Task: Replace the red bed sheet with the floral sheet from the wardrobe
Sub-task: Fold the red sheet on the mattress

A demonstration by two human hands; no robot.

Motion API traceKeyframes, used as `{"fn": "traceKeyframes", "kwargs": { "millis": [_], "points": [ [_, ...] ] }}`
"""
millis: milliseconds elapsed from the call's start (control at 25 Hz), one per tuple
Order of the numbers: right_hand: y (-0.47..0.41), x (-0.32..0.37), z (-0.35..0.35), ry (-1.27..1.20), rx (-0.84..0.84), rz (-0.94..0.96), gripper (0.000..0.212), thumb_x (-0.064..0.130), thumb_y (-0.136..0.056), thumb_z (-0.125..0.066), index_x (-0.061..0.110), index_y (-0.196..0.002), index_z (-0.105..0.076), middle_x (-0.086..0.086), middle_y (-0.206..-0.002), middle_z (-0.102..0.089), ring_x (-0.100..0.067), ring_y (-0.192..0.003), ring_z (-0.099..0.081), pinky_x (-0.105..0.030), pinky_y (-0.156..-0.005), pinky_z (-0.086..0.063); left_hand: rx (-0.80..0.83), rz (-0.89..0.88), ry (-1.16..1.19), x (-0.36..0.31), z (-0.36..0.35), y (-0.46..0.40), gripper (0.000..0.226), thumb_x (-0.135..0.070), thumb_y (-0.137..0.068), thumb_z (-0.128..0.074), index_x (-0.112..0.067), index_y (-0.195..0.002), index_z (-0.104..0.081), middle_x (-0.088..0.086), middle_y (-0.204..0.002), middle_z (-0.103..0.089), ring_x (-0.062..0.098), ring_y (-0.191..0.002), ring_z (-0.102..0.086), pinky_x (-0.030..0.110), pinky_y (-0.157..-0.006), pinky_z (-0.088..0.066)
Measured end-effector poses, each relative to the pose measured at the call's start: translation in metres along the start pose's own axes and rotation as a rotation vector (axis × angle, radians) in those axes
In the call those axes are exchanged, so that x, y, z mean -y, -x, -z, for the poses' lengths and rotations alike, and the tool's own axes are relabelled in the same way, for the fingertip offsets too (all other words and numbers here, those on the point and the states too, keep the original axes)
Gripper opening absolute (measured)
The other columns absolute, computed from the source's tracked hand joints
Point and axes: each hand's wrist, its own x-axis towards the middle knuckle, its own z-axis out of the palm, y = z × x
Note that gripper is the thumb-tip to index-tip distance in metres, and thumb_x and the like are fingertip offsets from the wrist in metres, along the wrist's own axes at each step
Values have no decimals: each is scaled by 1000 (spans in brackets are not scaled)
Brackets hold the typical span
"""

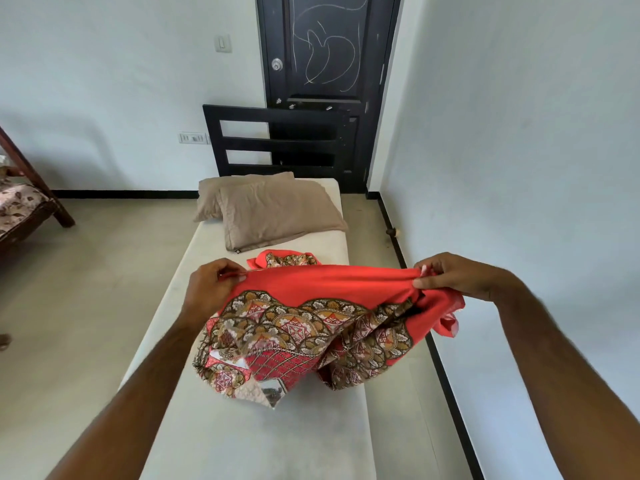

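Note:
A red sheet [329, 284] with a brown and gold patterned border hangs bunched above the bare white mattress [263, 441]. My left hand [213, 284] pinches its top edge on the left. My right hand [453, 277] pinches the same edge on the right, so the red band is stretched between them. The lower folds of the sheet droop onto the mattress, and one end of it lies on the mattress beyond my hands.
Two beige pillows [273, 211] lie at the head of the mattress before a black headboard [277, 143] and a black door [325, 50]. A white wall runs close along the right side. Tiled floor and a wooden chair [24, 206] are on the left.

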Motion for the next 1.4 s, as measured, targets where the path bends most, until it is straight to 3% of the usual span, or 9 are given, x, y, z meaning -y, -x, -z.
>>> {"fn": "traceKeyframes", "kwargs": {
  "millis": [200, 360, 520, 680, 800, 960, 1040, 1160, 1400],
  "points": [
    [-20, -13, -25, -259, -155, -13, 12, 14, -90, -69, 3, -94, -66, -10, -85, -71, -18, -74, -68, -24, -63, -56, -71, 345, 546, 15, -6, 6, 13, -14, -81, -81, -12, -93, -75, 8, -85, -74, 25, -82, -67, 29, -65, -54],
    [-56, -28, -59, -146, -533, -111, 15, 15, -92, -71, 13, -79, -65, -7, -78, -69, -21, -74, -64, -29, -66, -53, 68, 263, 552, -9, -26, 14, 16, -12, -86, -76, -3, -98, -73, 10, -86, -72, 19, -80, -65, 29, -72, -55],
    [-66, -13, -99, -156, -687, -98, 5, 9, -94, -68, 7, -94, -63, -1, -78, -61, -20, -78, -59, -7, -52, -43, 62, 169, 517, -36, -52, 20, 13, -14, -86, -77, -6, -96, -74, 8, -87, -73, 17, -82, -67, 25, -71, -55],
    [-74, 3, -123, -44, -260, 118, 73, 10, -87, -76, 25, -149, -40, -7, -121, -61, -13, -102, -62, -20, -81, -54, 118, 73, 515, -62, -67, 24, 6, -12, -84, -79, -15, -87, -75, 2, -84, -74, 13, -80, -67, 24, -72, -54],
    [-80, 16, -143, 20, -20, 238, 58, 15, -86, -78, 25, -138, -53, -7, -114, -67, -13, -103, -64, -32, -92, -55, 269, -125, 470, -83, -74, 27, 10, -9, -82, -80, -17, -84, -76, 1, -82, -75, 12, -78, -71, 25, -73, -56],
    [-84, 23, -135, 111, -154, 261, 8, 20, -87, -76, 15, -91, -70, 5, -81, -66, -4, -77, -60, -27, -75, -48, 258, -259, 277, -88, -71, 29, 12, -20, -82, -82, -29, -82, -74, -9, -73, -72, 0, -69, -64, 16, -66, -49],
    [-81, 23, -129, 127, -206, 214, 12, 17, -90, -75, 23, -81, -68, 11, -74, -63, 6, -65, -57, -16, -66, -44, 224, -207, 267, -78, -67, 30, 16, -24, -83, -81, -37, -84, -71, -12, -76, -72, 5, -72, -67, 23, -67, -53],
    [-76, 26, -131, 63, -297, 209, 9, 14, -89, -75, 21, -89, -69, 11, -80, -64, 6, -69, -58, -9, -63, -43, 167, -32, 430, -68, -69, 32, 13, -21, -85, -79, -29, -93, -75, -5, -87, -76, 21, -83, -72, 38, -75, -59],
    [-68, 28, -120, -38, -579, 179, 22, 17, -86, -78, 14, -106, -70, -1, -93, -68, -20, -87, -67, -38, -71, -58, 98, 7, 492, -85, -83, 40, 19, -9, -88, -74, -23, -99, -68, -9, -76, -74, 10, -73, -71, 30, -65, -57]
  ]
}}
